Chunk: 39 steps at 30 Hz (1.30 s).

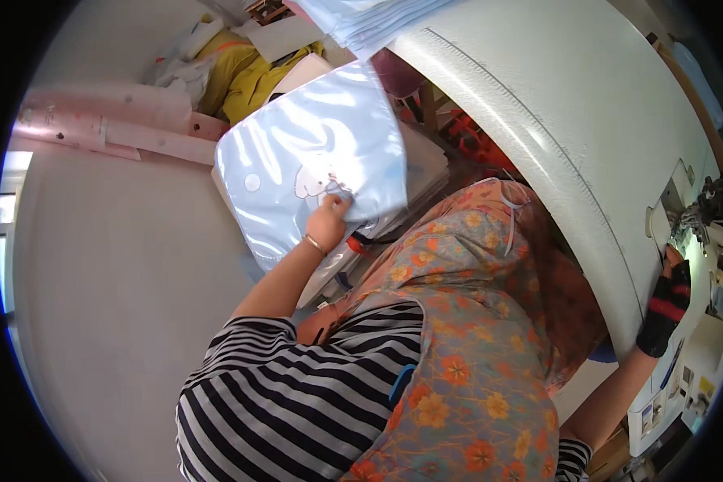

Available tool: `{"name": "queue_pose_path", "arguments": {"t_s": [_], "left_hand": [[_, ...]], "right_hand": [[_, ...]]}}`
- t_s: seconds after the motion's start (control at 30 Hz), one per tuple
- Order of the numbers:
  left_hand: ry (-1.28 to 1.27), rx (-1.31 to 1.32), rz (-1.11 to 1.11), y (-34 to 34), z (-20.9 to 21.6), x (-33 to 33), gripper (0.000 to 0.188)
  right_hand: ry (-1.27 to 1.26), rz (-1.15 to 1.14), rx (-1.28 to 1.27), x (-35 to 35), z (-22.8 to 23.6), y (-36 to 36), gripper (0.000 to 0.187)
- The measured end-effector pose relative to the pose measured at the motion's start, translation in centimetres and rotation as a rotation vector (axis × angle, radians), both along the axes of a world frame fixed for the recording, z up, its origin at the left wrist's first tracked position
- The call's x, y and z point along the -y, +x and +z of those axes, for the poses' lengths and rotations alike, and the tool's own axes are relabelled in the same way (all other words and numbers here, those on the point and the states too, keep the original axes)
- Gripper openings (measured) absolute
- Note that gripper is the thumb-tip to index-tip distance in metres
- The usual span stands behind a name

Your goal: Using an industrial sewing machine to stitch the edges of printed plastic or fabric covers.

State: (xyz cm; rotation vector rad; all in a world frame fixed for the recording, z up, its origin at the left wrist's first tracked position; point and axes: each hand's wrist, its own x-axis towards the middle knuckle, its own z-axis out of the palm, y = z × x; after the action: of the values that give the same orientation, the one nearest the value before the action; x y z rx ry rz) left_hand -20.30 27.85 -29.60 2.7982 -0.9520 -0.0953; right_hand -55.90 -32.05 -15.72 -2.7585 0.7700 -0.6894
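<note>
My left hand (328, 223), a bracelet at its wrist, is closed with its fingers bunched on a glossy light-blue plastic sheet (285, 149). The sheet bears a white cartoon animal and lies on top of a stack to my left; the fingertips are partly hidden. At the far right, my right hand (671, 304) wears a black and red fingerless glove. Its bare fingers stretch out flat on the bed beside the needle area of a sewing machine (691, 221). Nothing shows between those fingers.
A white table (554, 96) with a ruler scale along its curved-looking edge spans the right. More light-blue sheets (369, 20) are piled on its far end. Yellow and white bags (241, 72) and pink rolls (112, 120) lie at the far left. My floral apron (458, 321) covers my lap.
</note>
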Motion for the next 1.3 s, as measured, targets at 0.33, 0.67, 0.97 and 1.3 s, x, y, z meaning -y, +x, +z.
{"name": "queue_pose_path", "arguments": {"t_s": [0.33,0.67,0.97,1.3], "left_hand": [[0.163,-0.228,0.225,1.2,-1.1,-2.4,0.063],[0.402,-0.428,0.593,6.5,-9.0,-10.0,0.095],[0.185,-0.248,0.621,4.7,-9.0,-10.8,0.083],[-0.606,0.739,-0.313,11.7,20.1,15.2,0.05]], "right_hand": [[-0.115,-0.044,-0.119,-5.8,2.0,-1.3,0.026],[0.042,-0.067,-0.121,-6.4,3.2,-0.2,0.028],[-0.016,-0.091,-0.1,-6.0,3.0,-0.7,0.027],[0.072,-0.168,-0.009,-6.6,1.7,-0.7,0.02]]}}
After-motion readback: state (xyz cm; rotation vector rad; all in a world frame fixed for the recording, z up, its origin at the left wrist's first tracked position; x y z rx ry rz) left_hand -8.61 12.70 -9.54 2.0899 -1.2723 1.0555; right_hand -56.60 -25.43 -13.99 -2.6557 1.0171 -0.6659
